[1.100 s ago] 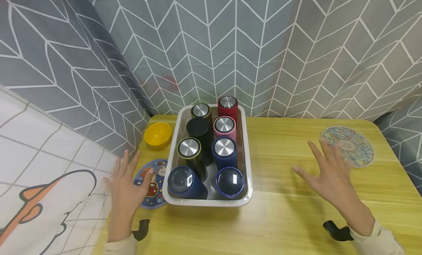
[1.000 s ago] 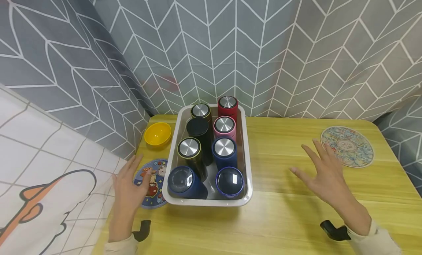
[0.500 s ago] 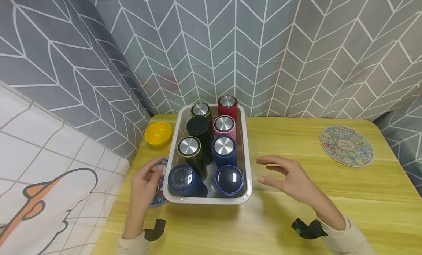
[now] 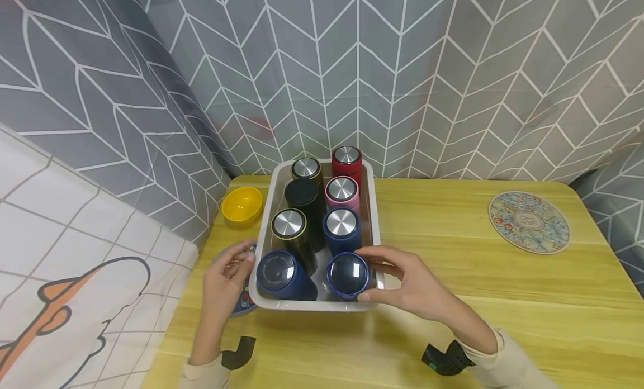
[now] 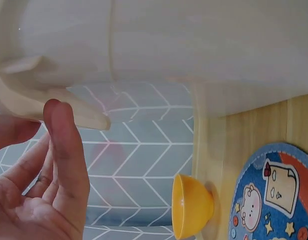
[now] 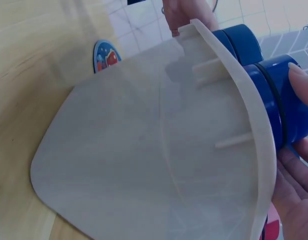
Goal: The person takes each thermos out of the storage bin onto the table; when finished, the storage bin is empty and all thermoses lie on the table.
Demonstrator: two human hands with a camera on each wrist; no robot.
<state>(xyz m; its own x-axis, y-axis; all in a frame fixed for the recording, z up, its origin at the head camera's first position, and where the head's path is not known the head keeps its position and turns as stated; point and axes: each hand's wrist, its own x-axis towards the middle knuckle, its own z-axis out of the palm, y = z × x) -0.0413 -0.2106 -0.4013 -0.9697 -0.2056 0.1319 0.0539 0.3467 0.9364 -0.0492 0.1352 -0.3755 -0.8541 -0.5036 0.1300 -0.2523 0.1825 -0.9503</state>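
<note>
A white plastic bin [image 4: 317, 306] holds several thermoses. My right hand [image 4: 410, 285] reaches over its near right corner and grips a glossy blue thermos [image 4: 347, 274] round the top, with the thumb on the near side and fingers behind. In the right wrist view, the thumb presses the blue thermos [image 6: 293, 120] above the rim. My left hand [image 4: 221, 288] is at the bin's left side, relaxed, with fingertips right at the rim; the left wrist view shows the hand [image 5: 59, 185] just below the rim's lip. Beside the gripped thermos leans a matte blue thermos [image 4: 279, 277].
Behind stand a blue thermos [image 4: 342, 227] with a steel lid, a pink one [image 4: 342, 193], a red one [image 4: 347, 161] and dark ones [image 4: 302, 196]. A yellow bowl [image 4: 242, 204] and a blue round mat [image 4: 244, 302] lie left; a floral mat [image 4: 529, 222] lies right.
My right hand has swung left from over the right of the table and closed on the blue thermos. My left hand has come right to the bin's rim, its spread fingers drawing together.
</note>
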